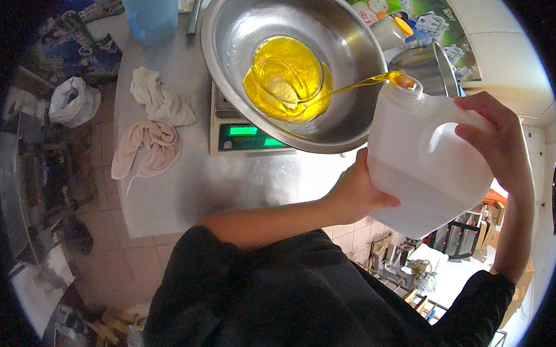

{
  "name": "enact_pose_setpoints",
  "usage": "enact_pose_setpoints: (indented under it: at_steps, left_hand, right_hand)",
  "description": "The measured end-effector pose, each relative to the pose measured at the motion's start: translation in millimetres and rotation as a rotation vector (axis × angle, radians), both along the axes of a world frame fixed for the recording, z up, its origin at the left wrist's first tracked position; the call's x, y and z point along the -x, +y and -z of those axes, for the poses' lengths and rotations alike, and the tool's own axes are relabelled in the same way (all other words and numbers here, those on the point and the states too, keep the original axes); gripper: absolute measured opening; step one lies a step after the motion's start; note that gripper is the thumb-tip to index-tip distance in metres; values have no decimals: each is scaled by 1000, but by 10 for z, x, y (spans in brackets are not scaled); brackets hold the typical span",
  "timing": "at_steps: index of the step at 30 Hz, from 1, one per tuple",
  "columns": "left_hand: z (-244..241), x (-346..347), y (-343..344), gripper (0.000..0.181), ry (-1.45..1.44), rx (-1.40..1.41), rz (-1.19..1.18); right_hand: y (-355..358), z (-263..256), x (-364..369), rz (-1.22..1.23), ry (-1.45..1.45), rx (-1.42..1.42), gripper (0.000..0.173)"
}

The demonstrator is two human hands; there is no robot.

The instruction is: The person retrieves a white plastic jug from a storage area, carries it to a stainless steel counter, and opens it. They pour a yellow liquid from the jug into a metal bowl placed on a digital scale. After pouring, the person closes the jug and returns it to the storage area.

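Note:
My right hand [495,130] grips the handle of a translucent white plastic jug [425,165], tilted with its mouth towards a large stainless steel bowl [347,43]. Against the jug's lower side presses my left hand [357,192], its thumb on the front. A thin stream of yellow liquid [354,87] runs from the mouth into the bowl, where a yellow pool [288,77] lies on the bottom. The bowl rests on a digital scale [254,140] with lit green displays; its digits are unreadable.
Two crumpled cloths [159,96] lie at the left of the metal table [185,184]. A blue plastic container [150,13] stands at the back left. Behind the jug are a metal pot [422,64] and a yellow-lidded jar [388,33]. A white bag [74,102] is beyond the table's left edge.

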State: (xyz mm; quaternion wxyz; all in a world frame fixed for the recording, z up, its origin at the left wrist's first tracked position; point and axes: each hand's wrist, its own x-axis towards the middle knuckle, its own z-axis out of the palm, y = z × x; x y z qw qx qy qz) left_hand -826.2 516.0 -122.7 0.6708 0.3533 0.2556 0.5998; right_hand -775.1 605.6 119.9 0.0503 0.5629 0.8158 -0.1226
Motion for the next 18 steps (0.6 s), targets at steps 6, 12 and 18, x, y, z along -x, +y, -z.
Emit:
enact_pose_setpoints:
  at_steps: [6, 12, 18]
  left_hand:
    - [-4, -6, -10, 89, 31, 29, 16]
    - [-13, 19, 0, 91, 60, 24, 44]
    - [22, -28, -8, 92, 29, -9, 27]
  right_hand:
    - [-8, 2, -9, 28, 4, 6, 30]
    - [-5, 27, -81, 29, 9, -10, 31]
    - [-2, 14, -151, 18, 24, -18, 30]
